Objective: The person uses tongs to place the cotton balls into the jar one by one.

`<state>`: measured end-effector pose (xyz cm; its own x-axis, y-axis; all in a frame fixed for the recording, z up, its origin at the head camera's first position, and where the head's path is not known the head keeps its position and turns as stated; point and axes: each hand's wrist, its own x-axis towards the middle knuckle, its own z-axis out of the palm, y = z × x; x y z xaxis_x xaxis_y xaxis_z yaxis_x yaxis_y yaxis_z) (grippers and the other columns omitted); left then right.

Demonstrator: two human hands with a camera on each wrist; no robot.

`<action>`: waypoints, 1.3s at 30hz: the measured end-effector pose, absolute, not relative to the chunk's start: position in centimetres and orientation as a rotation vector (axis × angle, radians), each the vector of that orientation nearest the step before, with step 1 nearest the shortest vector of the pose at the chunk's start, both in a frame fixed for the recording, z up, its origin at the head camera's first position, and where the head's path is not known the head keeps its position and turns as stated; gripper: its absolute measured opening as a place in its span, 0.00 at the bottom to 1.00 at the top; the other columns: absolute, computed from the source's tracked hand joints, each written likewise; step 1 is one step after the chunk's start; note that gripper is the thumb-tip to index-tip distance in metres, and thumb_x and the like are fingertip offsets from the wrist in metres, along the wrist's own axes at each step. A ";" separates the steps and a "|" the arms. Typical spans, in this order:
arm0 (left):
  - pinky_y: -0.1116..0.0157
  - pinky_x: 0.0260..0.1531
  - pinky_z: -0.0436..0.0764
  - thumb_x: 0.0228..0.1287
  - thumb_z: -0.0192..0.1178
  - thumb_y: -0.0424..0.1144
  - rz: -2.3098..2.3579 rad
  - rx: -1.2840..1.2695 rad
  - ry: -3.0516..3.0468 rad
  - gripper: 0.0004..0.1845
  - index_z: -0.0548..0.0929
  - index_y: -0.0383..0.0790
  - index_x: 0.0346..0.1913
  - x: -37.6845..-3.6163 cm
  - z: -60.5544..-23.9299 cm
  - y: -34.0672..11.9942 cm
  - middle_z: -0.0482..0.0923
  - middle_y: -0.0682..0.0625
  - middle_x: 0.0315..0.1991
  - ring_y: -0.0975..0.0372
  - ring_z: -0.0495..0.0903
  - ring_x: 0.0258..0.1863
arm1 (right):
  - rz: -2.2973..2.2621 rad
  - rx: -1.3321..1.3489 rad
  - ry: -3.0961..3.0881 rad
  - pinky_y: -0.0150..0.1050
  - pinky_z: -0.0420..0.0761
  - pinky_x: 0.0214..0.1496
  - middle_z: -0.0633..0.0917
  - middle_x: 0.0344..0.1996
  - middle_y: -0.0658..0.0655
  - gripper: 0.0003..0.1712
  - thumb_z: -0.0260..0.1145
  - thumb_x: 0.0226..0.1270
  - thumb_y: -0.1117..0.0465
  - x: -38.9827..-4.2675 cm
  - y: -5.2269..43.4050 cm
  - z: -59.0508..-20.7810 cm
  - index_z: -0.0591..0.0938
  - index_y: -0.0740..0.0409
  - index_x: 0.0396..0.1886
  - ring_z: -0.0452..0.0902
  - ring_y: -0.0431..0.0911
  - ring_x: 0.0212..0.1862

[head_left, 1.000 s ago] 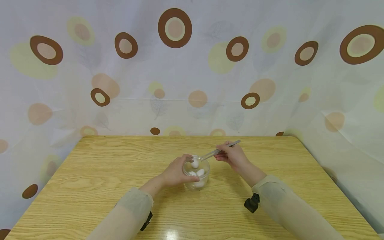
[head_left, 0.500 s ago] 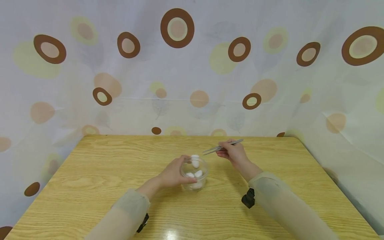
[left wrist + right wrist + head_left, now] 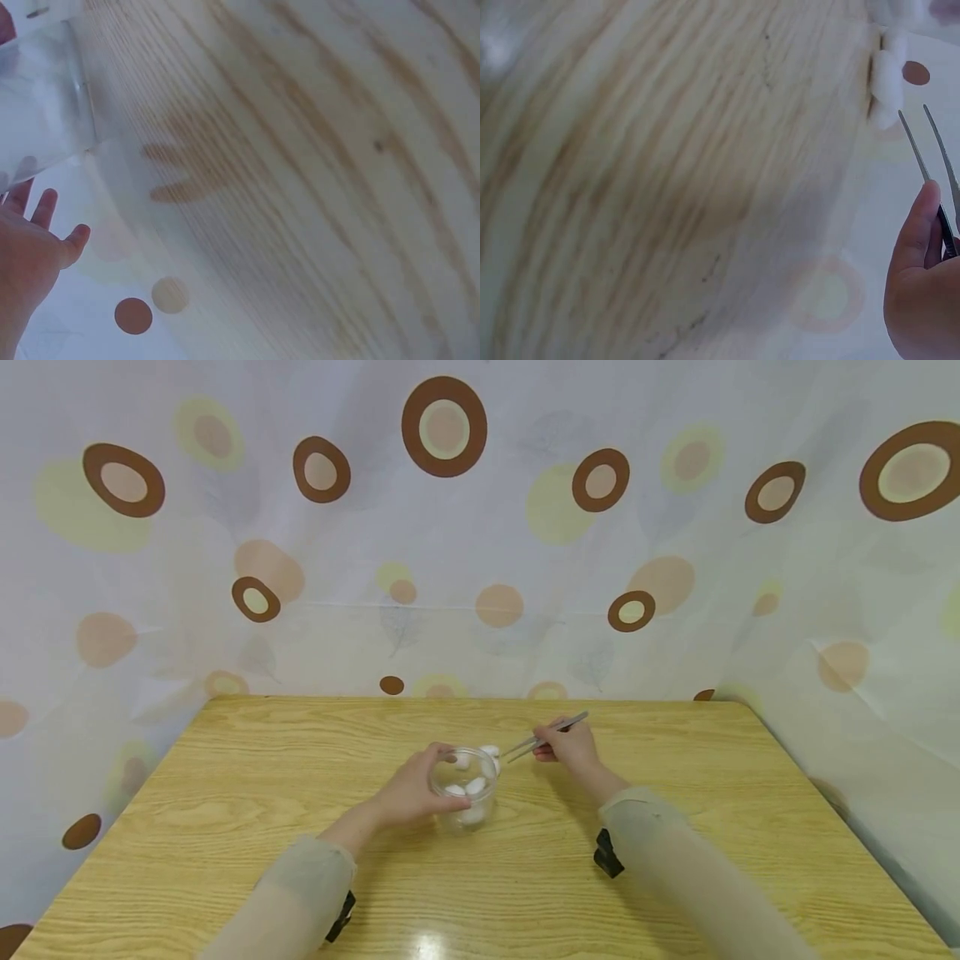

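left hand (image 3: 408, 793) grips a clear jar (image 3: 463, 787) near the middle of the wooden table (image 3: 225, 793), fingers curled round its wall. white cotton balls (image 3: 467, 787) lie inside; one more (image 3: 491, 750) sits at the far right of the rim. right hand (image 3: 566, 746) pinches metal tweezers (image 3: 542, 737), prongs slightly apart and holding nothing. the tweezers' long axis runs from the hand down and leftward, tips just beside the rim ball. the right hand is nearer that ball; the jar lies to its left.
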<state>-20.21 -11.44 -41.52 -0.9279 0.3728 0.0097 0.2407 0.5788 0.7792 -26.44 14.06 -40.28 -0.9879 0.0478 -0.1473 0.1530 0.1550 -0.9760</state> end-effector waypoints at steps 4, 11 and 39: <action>0.46 0.60 0.65 0.47 0.71 0.52 1.287 0.516 2.660 0.44 0.62 0.43 0.65 -20.3 -41.6 -12.0 0.69 0.48 0.62 0.49 0.63 0.64 | -1.946 0.232 2.360 0.32 0.82 0.26 0.81 0.16 0.51 0.08 0.61 0.64 0.66 -26.7 13.6 -40.8 0.73 0.68 0.34 0.78 0.35 0.15; 0.46 0.61 0.64 0.47 0.71 0.53 1.288 0.520 2.660 0.44 0.62 0.42 0.66 -20.4 -41.7 -12.3 0.69 0.48 0.62 0.49 0.63 0.64 | -1.897 0.229 2.383 0.33 0.82 0.27 0.81 0.15 0.50 0.10 0.62 0.64 0.65 -27.2 13.0 -41.5 0.75 0.69 0.36 0.79 0.37 0.17; 0.45 0.61 0.64 0.47 0.71 0.53 1.293 0.518 2.649 0.45 0.62 0.42 0.66 -20.5 -41.6 -12.3 0.69 0.47 0.62 0.49 0.62 0.65 | -2.072 0.229 2.122 0.31 0.82 0.26 0.81 0.16 0.53 0.07 0.55 0.65 0.71 -26.6 13.7 -40.6 0.68 0.64 0.28 0.80 0.38 0.16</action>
<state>-20.46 -12.30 -41.61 -0.9294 0.3686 0.0177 0.2406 0.5690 0.7863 -26.57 13.72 -40.59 -0.9743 -0.0066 -0.2250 0.2248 0.0242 -0.9741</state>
